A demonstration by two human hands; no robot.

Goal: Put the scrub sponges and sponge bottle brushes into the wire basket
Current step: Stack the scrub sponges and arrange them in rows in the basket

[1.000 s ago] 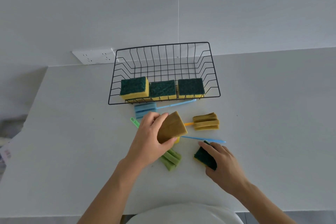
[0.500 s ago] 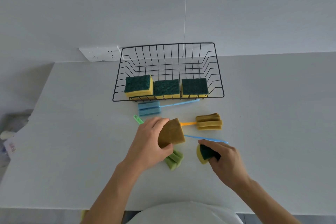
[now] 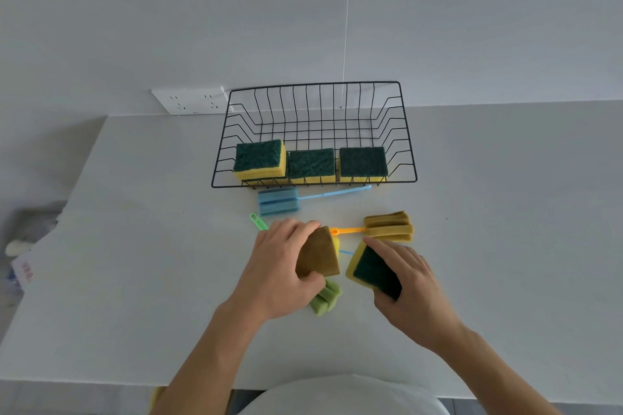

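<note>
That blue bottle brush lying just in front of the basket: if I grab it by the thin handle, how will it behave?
The blue bottle brush probably weighs very little: a foam head on a thin plastic stem. Held by the handle tip, the long stem may flex and the head droop. Its head looks ribbed with flat sides, so it should not roll on the table; gripping near the head seems steadier.

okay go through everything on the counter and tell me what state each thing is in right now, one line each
wire basket: upright, three sponges along its front
three basket sponges: green side up
left hand: grips a brown-faced sponge
right hand: grips a tilted green and yellow sponge
blue brush: flat, outside basket
yellow brush: flat, outside basket
green brush: partly under left hand
</note>
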